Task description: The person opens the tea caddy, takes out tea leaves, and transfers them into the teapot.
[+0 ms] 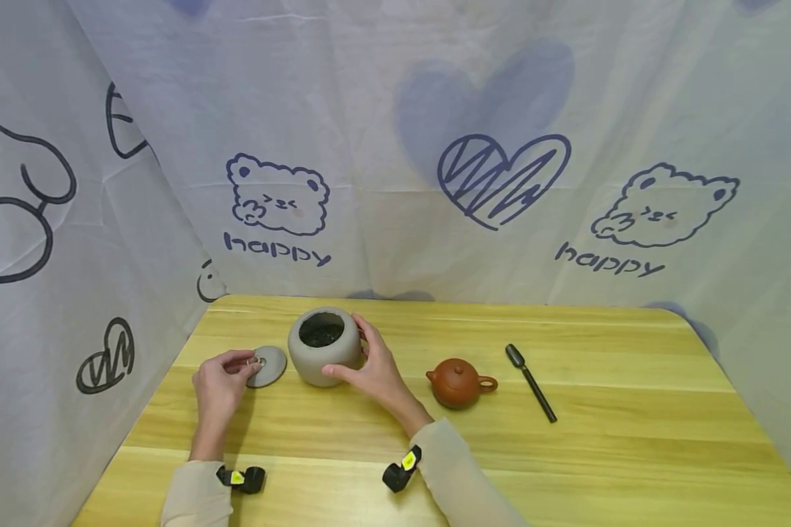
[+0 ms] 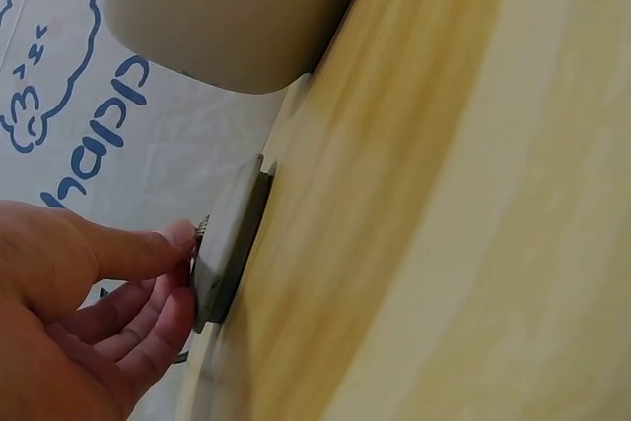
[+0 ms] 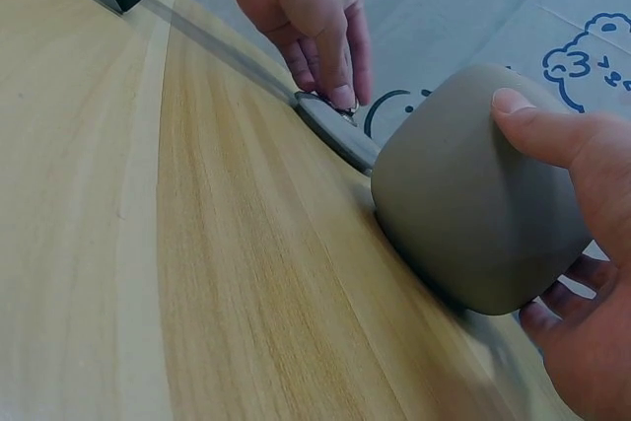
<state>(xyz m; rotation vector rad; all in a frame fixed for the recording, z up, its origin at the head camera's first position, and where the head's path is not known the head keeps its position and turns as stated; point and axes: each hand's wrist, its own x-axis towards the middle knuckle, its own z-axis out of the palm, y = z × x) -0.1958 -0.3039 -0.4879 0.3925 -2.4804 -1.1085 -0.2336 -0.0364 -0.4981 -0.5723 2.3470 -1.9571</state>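
A round grey jar stands uncovered on the table, dark loose leaves showing inside its mouth. My right hand holds the jar from its right side, thumb at the front and fingers round the back. Left of the jar is its flat grey lid, down at the tabletop. My left hand pinches the small metal ring on top of the lid between thumb and fingers. In the left wrist view the lid appears edge-on, close against the wood.
A reddish-brown clay teapot sits right of the jar, spout toward it. Farther right lies a dark long-handled scoop. The wooden table ends at a printed cloth hanging behind and at the sides.
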